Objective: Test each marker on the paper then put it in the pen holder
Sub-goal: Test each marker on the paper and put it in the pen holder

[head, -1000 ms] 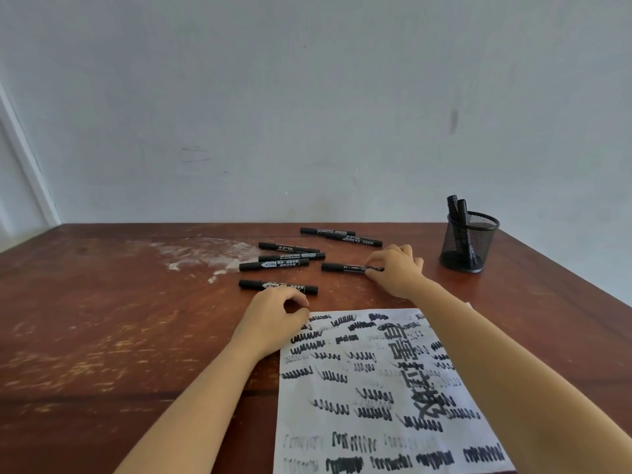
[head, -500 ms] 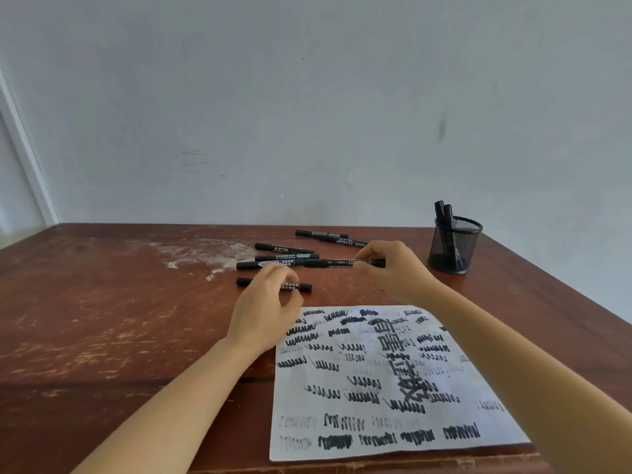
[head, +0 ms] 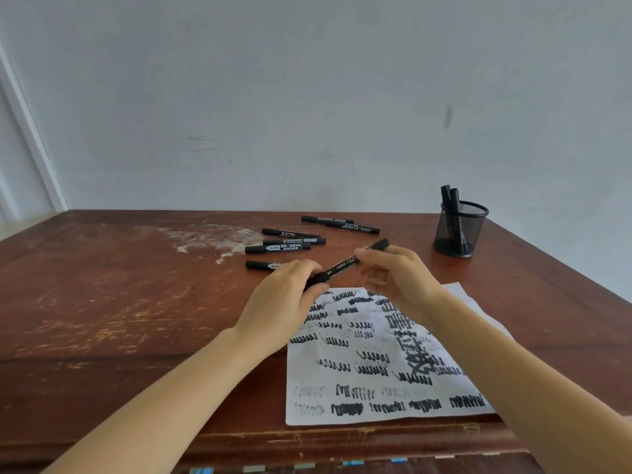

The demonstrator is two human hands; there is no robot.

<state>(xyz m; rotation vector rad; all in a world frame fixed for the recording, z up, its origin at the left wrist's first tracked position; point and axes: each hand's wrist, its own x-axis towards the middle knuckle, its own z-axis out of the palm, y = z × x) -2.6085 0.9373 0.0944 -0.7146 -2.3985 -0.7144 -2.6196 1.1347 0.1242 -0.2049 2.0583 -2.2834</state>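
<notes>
Here, scuffed table (head: 119,302), pale wall (head: 307,97) — left hand (head: 280,299) and right hand (head: 400,275), grip clasping one marker (head: 342,266).

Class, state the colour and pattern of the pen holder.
The round pen holder is black open mesh; head view shows it best.

Both hands — left hand (head: 285,295), right hand (head: 398,277) — grip one black marker (head: 342,265) above the scribbled paper (head: 376,381).

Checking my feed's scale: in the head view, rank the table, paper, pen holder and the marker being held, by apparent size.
1. table
2. paper
3. pen holder and held marker: unsure. The marker spans longer but is thin and nearer the camera; the holder covers more area yet stands farther back.
</notes>
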